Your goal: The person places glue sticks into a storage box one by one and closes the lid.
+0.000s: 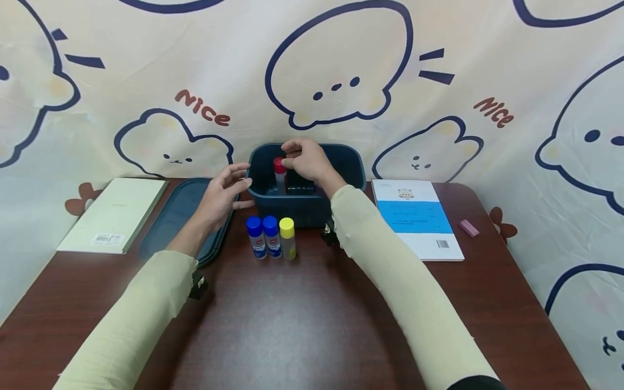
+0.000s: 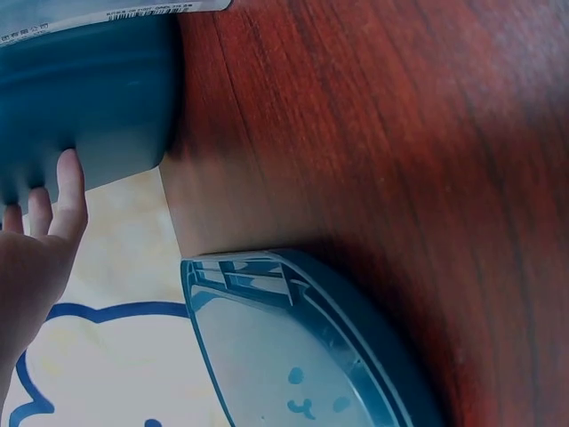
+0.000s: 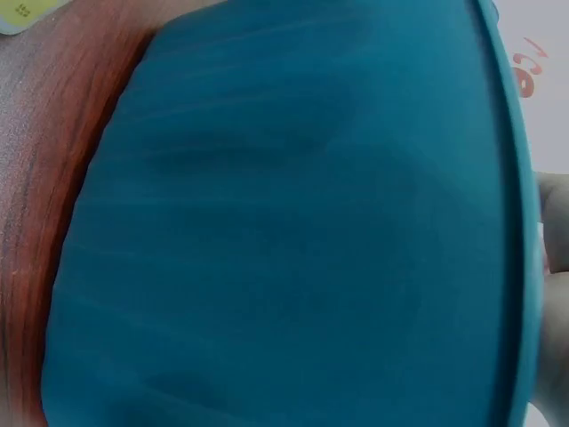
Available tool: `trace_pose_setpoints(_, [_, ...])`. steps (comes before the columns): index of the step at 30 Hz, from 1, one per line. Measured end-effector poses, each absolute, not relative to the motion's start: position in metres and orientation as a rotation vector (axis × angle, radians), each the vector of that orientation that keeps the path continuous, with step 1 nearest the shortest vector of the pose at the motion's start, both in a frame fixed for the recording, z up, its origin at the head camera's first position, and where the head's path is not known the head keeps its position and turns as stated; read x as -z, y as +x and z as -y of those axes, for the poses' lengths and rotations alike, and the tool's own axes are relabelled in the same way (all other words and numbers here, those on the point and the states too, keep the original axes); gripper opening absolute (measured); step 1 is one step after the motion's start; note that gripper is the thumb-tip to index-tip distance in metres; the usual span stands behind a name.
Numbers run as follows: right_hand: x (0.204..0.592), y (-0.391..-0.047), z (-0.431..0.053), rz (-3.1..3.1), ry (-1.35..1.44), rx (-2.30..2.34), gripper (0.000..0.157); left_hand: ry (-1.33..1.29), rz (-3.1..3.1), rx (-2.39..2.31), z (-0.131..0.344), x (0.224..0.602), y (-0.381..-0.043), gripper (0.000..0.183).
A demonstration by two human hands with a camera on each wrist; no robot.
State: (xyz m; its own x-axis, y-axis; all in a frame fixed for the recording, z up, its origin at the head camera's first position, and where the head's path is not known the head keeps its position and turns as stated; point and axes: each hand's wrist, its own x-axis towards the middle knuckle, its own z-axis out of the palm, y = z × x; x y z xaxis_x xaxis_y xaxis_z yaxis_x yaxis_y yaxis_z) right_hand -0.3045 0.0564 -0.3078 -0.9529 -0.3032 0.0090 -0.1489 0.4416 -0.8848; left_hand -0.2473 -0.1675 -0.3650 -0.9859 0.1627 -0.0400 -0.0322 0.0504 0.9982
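Note:
A dark teal bin [image 1: 280, 208] stands at the back of the table. Inside it is an upright red-capped glue stick [image 1: 280, 179]; my right hand [image 1: 309, 161] reaches over the rim and pinches its cap between thumb and fingers. My left hand [image 1: 219, 195] has its fingers spread against the bin's left side; in the left wrist view those fingertips [image 2: 69, 165] rest on the teal wall. In front of the bin stand two blue-capped glue sticks [image 1: 264, 238] and a yellow-capped glue stick [image 1: 288, 241]. The bin's wall [image 3: 284, 213] mostly hides the right hand in the right wrist view.
A teal lid [image 1: 170, 227] lies left of the bin, beside a pale book [image 1: 112, 214]. To the right are a blue-and-white booklet [image 1: 414, 216] and a small pink block [image 1: 469, 228]. A printed cloth [image 1: 336, 65] hangs behind the table.

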Motion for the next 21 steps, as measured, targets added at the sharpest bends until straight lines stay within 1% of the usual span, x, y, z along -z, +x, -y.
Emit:
trace_pose_setpoints(10, [0.302, -0.298, -0.067, -2.514, -0.413, 1.589, 0.035, 0.147, -2.169, -2.068, 0.169, 0.365, -0.247, 0.051])
trace_pose_setpoints(21, [0.297, -0.285, -0.079, -2.510, -0.497, 1.621, 0.036, 0.178, -2.190, -2.056, 0.169, 0.367, -0.246, 0.053])
